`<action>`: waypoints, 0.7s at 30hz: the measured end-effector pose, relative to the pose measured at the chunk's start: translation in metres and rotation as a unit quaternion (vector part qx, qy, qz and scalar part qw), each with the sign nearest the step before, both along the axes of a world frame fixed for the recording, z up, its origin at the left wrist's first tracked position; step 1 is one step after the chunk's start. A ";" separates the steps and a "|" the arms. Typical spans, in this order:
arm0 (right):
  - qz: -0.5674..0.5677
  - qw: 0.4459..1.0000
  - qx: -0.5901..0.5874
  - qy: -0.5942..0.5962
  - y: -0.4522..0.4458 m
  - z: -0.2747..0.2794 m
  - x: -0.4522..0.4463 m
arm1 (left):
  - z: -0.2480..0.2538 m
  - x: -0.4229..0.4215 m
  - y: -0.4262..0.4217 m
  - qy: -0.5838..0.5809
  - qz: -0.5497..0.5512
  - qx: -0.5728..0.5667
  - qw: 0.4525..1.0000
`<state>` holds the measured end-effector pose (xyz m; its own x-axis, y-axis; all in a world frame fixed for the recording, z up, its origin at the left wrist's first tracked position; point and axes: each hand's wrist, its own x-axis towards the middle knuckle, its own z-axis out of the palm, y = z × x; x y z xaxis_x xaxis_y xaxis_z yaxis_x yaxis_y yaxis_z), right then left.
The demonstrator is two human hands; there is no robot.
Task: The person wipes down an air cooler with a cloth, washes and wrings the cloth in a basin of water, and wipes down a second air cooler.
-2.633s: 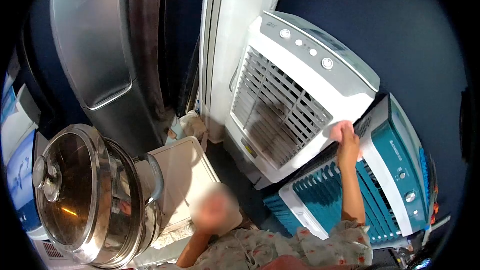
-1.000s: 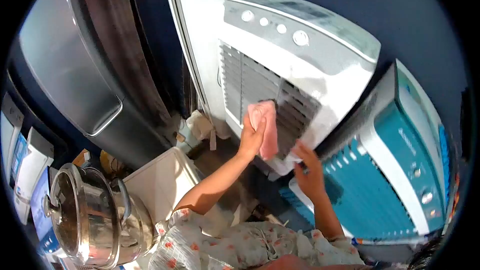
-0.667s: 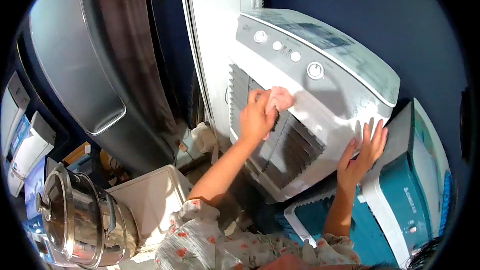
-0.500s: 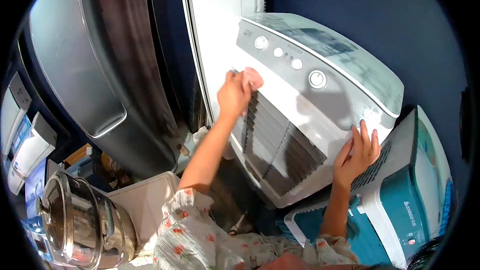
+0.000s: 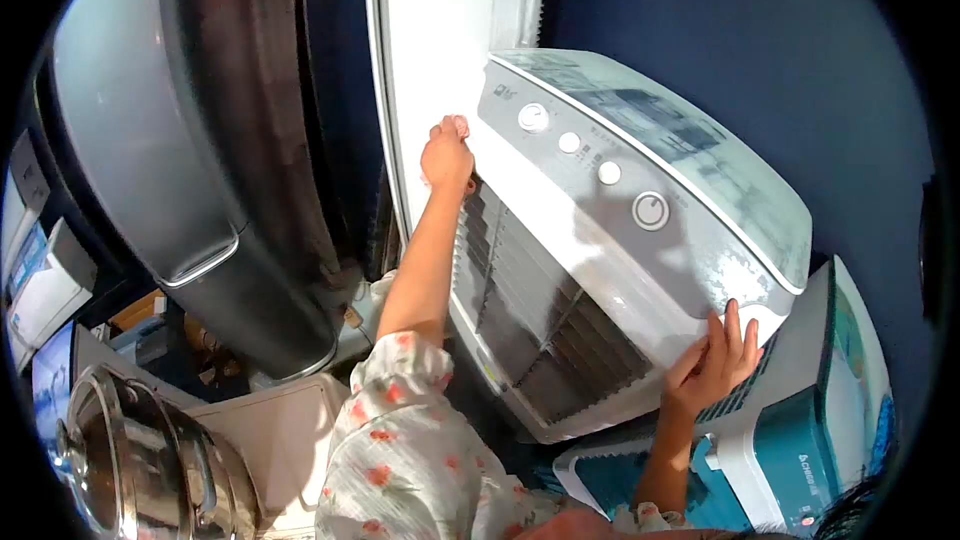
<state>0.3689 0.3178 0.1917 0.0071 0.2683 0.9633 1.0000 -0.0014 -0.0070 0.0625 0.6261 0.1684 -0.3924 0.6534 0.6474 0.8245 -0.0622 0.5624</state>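
Observation:
My left hand (image 5: 447,157) is closed on a pink cloth (image 5: 461,127), mostly hidden by the fingers, at the upper left edge of the white air cooler (image 5: 570,210). The cooler has grey slats below a grey panel with two round knobs and two smaller buttons. My right hand (image 5: 715,365) rests with spread fingers on the cooler's lower right corner and holds nothing.
A teal and white cooler (image 5: 790,440) stands at the lower right. At the left are a grey refrigerator (image 5: 140,90), a steel pot with a glass lid (image 5: 140,460) and a pale box lid (image 5: 290,430). A white door frame (image 5: 440,30) rises behind the white cooler.
My left hand has carried the pink cloth from over the slats up and left to the cooler's edge. My right hand has come to lie on the right corner.

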 end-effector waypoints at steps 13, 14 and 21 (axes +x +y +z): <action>0.033 0.999 -0.012 0.017 -0.003 -0.001 -0.002 | -0.054 0.161 -0.207 0.102 -0.222 0.207 0.947; 0.038 0.999 -0.020 0.020 -0.005 -0.002 -0.001 | -0.034 0.166 -0.240 0.057 -0.294 0.157 0.941; 0.059 0.996 -0.057 0.028 -0.013 0.004 0.006 | -0.026 0.154 -0.266 -0.020 -0.438 0.215 0.873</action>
